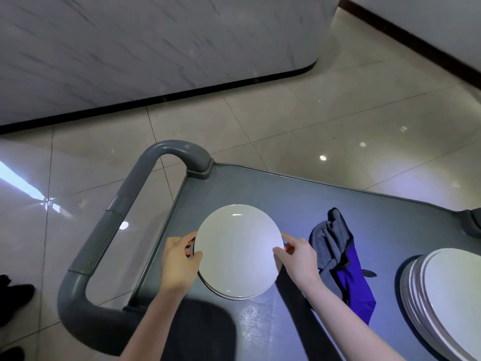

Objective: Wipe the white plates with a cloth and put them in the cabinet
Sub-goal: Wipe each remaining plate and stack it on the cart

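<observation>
On the grey plastic cart (286,199), left of the stacked white plates (447,295) and the crumpled grey-and-blue cloth (335,256), a round white plate (238,251) is pinched at opposite rims by the left hand (179,261) and right hand (299,259), so a level lift toward the unseen cabinet is judged due.

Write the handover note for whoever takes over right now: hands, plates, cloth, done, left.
The left hand grips the white plate by its left rim; the right hand pinches its right rim. A second rim shows beneath; lifted or resting on the cart, unclear.
The cloth lies on the cart right of the plate, in neither hand.
A stack of plates sits at the cart's right end.
Done: unclear which plates are wiped.
Left: wipe, then store; cabinet not in view.
</observation>
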`<state>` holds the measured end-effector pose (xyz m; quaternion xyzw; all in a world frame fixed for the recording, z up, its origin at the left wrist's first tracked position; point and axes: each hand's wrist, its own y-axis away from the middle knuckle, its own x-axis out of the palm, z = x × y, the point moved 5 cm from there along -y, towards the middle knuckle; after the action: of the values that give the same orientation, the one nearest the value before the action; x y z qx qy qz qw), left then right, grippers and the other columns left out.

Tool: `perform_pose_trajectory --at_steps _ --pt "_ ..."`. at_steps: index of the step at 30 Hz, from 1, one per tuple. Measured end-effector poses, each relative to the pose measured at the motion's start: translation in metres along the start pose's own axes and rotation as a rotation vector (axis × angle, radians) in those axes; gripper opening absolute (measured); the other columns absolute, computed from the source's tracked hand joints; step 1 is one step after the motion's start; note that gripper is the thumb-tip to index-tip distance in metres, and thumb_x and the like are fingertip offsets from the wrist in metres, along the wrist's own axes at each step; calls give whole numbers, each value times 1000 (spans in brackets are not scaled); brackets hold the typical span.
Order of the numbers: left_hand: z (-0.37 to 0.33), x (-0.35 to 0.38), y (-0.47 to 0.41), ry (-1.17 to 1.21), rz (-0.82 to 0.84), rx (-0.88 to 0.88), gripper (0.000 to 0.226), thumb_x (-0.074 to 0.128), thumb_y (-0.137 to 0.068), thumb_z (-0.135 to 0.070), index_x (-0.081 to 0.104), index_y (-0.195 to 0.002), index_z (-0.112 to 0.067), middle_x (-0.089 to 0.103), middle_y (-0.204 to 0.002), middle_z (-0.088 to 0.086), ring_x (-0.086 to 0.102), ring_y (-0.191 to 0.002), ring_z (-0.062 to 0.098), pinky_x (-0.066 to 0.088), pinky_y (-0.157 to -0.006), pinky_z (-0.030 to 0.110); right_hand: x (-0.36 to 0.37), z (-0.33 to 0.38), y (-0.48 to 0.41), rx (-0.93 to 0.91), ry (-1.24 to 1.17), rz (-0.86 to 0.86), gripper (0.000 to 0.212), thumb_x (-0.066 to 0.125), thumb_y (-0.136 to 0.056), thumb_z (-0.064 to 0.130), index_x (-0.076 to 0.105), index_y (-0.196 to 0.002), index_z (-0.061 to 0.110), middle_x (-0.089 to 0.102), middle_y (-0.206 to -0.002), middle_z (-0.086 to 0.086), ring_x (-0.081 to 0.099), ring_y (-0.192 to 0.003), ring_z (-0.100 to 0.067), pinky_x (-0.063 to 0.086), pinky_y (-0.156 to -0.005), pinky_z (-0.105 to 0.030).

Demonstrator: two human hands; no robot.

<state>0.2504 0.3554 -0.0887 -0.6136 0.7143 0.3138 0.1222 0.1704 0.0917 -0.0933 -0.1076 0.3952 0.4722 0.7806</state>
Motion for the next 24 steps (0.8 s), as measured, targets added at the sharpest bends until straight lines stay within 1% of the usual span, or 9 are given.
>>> perform_pose_trajectory --at_steps 2,4,6,8,10,11,15,18,24 --pt "-6 -1 2 -10 -58 28 42 65 -89 -1 66 -127 -19 51 -115 5 60 -93 18 44 -90 27 -5 -1 1 -14 -16 0 23 70 -82 11 72 -105 15 57 -77 -5 55 -81 -23 33 -65 -22" --pt "-17 1 5 0 -100 94 36 65 -89 -1 68 -122 -16 55 -109 3 61 -93 20 44 -88 27 -16 -3 2 -36 -11 -22 31 71 -84 15 70 -115 15 58 -87 -2 56 -83 -18 35 -75 -21" --pt "-32 9 8 -2 -93 173 28 64 -91 -1 72 -114 -15 62 -104 2 63 -92 18 41 -85 24 -31 -4 6 -113 27 -43 34 69 -87 17 67 -122 15 58 -94 1 55 -83 -13 37 -79 -19" --pt "-51 22 11 -25 -47 249 24 63 -92 -2 74 -109 -15 68 -104 1 64 -90 17 39 -82 21 -51 -4 12 -215 120 -62 33 66 -92 21 66 -124 16 58 -100 2 57 -93 -14 43 -81 -24" --pt "-74 44 17 -100 22 354 20 63 -93 -6 74 -107 -15 70 -104 0 62 -90 17 38 -82 22 -76 -7 18 -291 263 -104 30 63 -94 25 66 -123 20 60 -105 4 56 -103 -18 49 -77 -33" --pt "-86 57 22 -148 58 414 19 63 -94 -9 74 -108 -16 70 -103 -1 61 -93 18 38 -82 24 -90 -9 22 -325 331 -137 28 64 -93 25 67 -120 20 61 -104 4 56 -102 -21 50 -73 -35" --pt "-140 116 53 -256 146 630 20 61 -97 -19 72 -113 -18 68 -103 -1 57 -101 20 39 -86 27 -151 -32 36 -415 541 -243 25 81 -78 16 74 -102 13 66 -91 -3 62 -80 -31 53 -62 -38" --pt "-179 167 84 -341 216 797 24 59 -99 -26 70 -118 -17 68 -109 3 56 -106 26 40 -94 33 -200 -69 46 -386 657 -270 26 83 -73 13 74 -97 11 67 -90 -8 63 -75 -34 53 -62 -40" --pt "-232 258 137 -547 293 965 40 47 -101 -47 61 -132 -26 60 -122 -5 49 -118 19 35 -100 30 -288 -162 71 -163 798 -273 28 78 -79 20 74 -106 11 69 -107 -14 65 -92 -38 54 -73 -46"
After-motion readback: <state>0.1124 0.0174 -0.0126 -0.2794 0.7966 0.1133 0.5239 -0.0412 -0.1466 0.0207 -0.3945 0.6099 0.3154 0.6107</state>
